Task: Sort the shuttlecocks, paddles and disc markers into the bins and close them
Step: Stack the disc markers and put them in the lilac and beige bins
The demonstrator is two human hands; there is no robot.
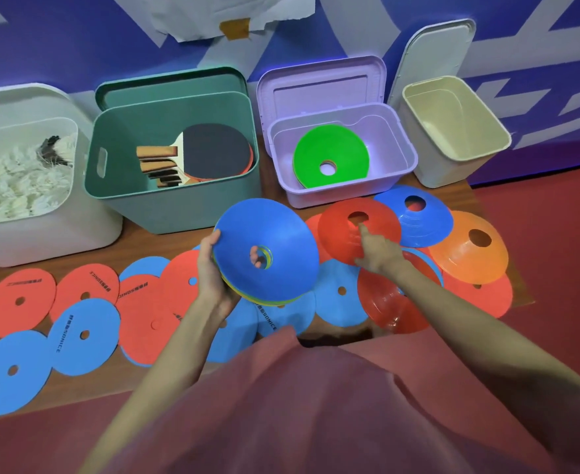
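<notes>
Currently: left hand [213, 271] grips stack of dome markers [268, 258], blue on top, tilted for gathering. Right hand [377, 253] reaches onto red dome marker [357, 230], fingers extended, likely next pick. Lilac bin [343, 186] open, holds green markers [331, 155]; flat discs [83, 336] remain on floor.

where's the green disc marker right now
In the head view the green disc marker lies inside the open lilac bin, right of centre, between the teal bin and the cream bin.

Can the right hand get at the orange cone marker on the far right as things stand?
Probably yes. The right hand rests on the red cone, holding nothing, and the orange cone marker lies uncovered atop the pile beside it.
</notes>
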